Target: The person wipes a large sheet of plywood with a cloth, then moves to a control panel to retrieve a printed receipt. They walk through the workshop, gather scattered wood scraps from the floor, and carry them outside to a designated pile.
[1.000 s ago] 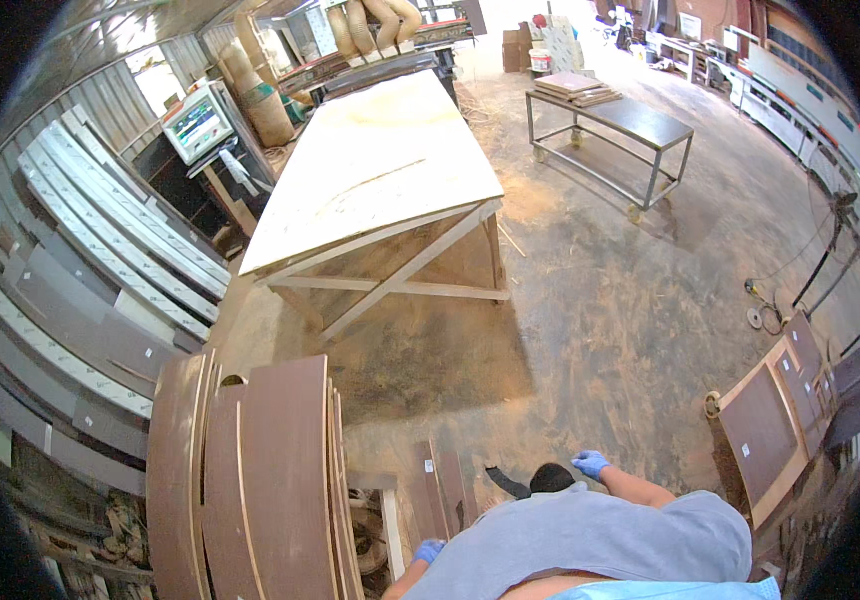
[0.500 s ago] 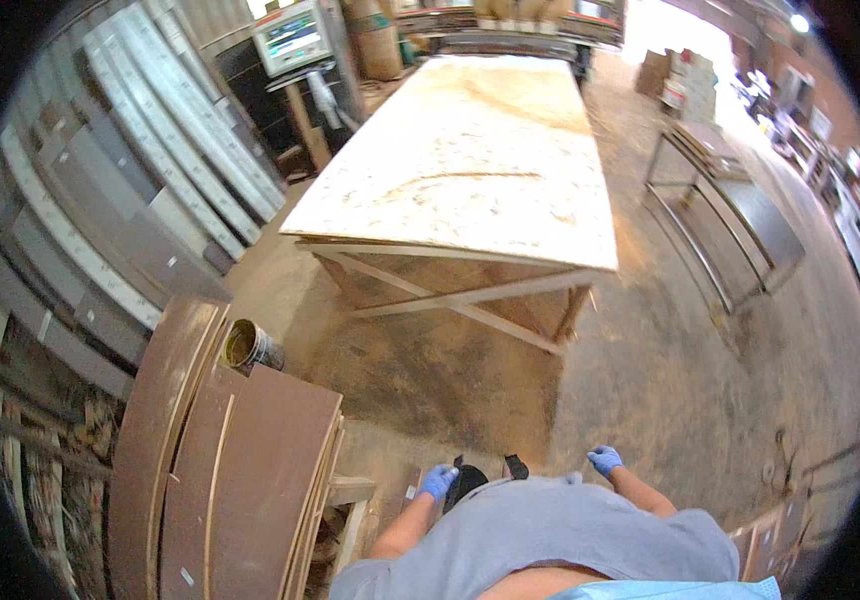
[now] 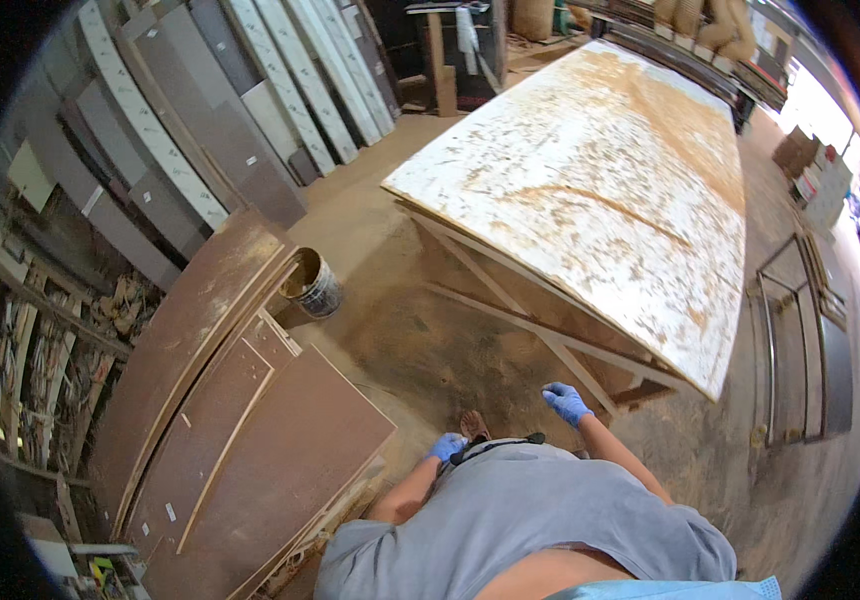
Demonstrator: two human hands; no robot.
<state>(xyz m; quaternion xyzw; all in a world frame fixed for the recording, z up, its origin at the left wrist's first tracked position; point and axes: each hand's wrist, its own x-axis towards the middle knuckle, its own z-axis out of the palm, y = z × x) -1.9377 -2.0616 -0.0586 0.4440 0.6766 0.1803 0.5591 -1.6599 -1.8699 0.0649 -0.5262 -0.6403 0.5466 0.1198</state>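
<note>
My left hand point(image 3: 447, 446), in a blue glove, hangs low beside my body with its fingers curled and no object visible in it. Ahead and to the right is my right hand point(image 3: 567, 402), gloved in blue too, its fingers bent into a loose fist that shows nothing inside. It is nearest to the frame under a large table, without visibly touching it. On that table lies a big white board point(image 3: 590, 180), scattered with brown sawdust and shavings. Brown panels point(image 3: 280, 440) lie stacked at my left, apart from my left hand.
A stained bucket point(image 3: 314, 285) stands on the floor behind the brown panels. Long grey and white boards point(image 3: 185, 100) lean along the left wall. A metal-framed stand point(image 3: 800, 340) is at the right. Machinery with thick hoses point(image 3: 710, 35) is at the table's far end.
My view has turned left, so the table sits further right and the brown panels fill more of the picture. My right hand has swung forward, and a foot now shows below.
</note>
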